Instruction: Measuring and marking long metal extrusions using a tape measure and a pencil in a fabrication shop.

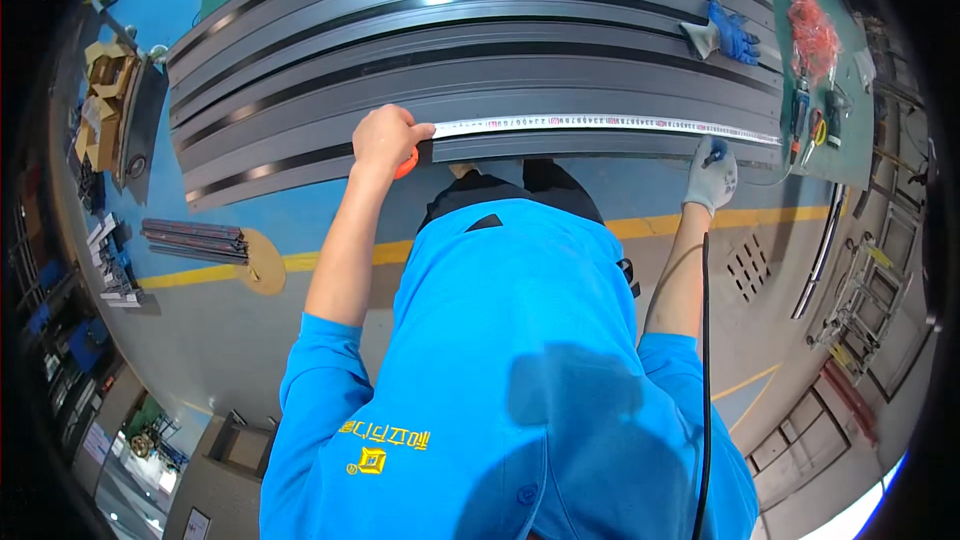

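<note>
My bare left hand [382, 143] is closed around an orange tape measure [406, 164] at the near edge of long dark grey metal profiles [450, 70]. From it the pale measuring blade [600, 123] stretches to the right along the nearest profile, almost to its right end. My right hand [712, 180], in a white work glove with blue at the fingers, is curled at the near edge, just below the blade. Whether anything sits in its fingers is hidden. A second glove [725, 35], blue and grey, lies on the profiles at the far right.
The profiles rest on a green-topped table [840, 140]. At its right end are orange netting [812, 35], scissors [817, 130] and a teal-handled tool [799, 110]. Dark bars [195, 240] lie at the left beyond the table. Cardboard boxes [105, 105] stand far left.
</note>
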Available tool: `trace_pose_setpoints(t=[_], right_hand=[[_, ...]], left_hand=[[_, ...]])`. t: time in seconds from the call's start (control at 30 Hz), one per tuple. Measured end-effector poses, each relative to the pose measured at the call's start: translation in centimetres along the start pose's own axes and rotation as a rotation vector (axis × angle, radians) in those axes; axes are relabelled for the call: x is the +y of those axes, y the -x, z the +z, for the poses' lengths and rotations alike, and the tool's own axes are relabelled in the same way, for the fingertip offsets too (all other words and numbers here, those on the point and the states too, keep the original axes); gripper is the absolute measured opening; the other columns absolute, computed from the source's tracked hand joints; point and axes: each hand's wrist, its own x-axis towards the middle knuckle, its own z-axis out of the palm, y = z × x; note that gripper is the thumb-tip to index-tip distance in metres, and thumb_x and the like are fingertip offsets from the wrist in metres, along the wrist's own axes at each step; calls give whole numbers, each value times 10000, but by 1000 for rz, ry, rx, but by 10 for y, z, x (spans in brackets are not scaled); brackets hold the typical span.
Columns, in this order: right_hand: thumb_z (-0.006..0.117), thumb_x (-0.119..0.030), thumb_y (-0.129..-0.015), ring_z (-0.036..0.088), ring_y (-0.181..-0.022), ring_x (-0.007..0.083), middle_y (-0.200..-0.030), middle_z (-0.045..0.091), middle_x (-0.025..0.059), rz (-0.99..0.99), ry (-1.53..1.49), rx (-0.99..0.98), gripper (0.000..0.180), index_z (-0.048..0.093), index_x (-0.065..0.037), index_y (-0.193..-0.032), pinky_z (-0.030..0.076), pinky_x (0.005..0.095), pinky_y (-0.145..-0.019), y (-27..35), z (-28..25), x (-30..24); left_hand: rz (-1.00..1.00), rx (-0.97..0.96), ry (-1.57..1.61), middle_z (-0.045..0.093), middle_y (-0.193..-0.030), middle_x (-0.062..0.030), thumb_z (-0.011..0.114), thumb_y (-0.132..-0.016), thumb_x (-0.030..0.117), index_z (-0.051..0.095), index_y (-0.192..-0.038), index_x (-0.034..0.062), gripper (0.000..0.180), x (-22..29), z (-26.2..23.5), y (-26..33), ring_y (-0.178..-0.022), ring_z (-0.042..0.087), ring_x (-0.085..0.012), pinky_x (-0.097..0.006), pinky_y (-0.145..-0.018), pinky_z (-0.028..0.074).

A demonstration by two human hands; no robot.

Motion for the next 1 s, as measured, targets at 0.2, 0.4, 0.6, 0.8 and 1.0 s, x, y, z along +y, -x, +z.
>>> trace_pose_setpoints(t=[0.2, 0.4, 0.6, 0.8, 1.0], right_hand=[[643, -437, -970, 626, -622, 270, -643, 645, 15, -100, -121, 21, 305, 733, -153, -900, 492, 401, -626, 8, -3, -28], [646, -432, -973, 624, -625, 270, -649, 649, 13, -112, -110, -55, 291, 737, -162, -916, 493, 397, -632, 18, -3, -42], [651, -439, -974, 640, -647, 271, -711, 684, 25, -100, -125, -81, 290, 752, -167, -979, 503, 396, -644, 28, 5, -44], [633, -317, -1026, 703, -773, 253, -917, 767, 66, -258, -357, -43, 253, 757, -110, -1103, 547, 357, -740, 44, 8, -79], [599, -135, -1063, 684, -907, 138, -1165, 768, 56, -329, -1127, -569, 275, 711, -33, -1293, 549, 269, -881, 78, 18, -177]], left_hand=[[3, 4, -17, 710, -710, -103, 781, -888, 403, 805, -803, 29, 384, 2, -2, -6, -670, 645, -284, -397, -672, 511], [5, -62, -6, 689, -684, -86, 806, -871, 417, 789, -765, 33, 399, 1, -8, -9, -634, 619, -270, -385, -651, 500], [6, -74, -12, 671, -663, -69, 818, -862, 436, 768, -725, 41, 421, 1, -8, -10, -601, 597, -249, -372, -638, 495], [-3, -63, 11, 656, -650, -65, 813, -864, 428, 760, -718, 42, 416, -2, -7, -11, -581, 573, -243, -367, -629, 491], [4, -119, 4, 657, -659, -68, 815, -856, 428, 770, -734, 39, 410, -1, -11, -15, -580, 564, -235, -366, -628, 491]])
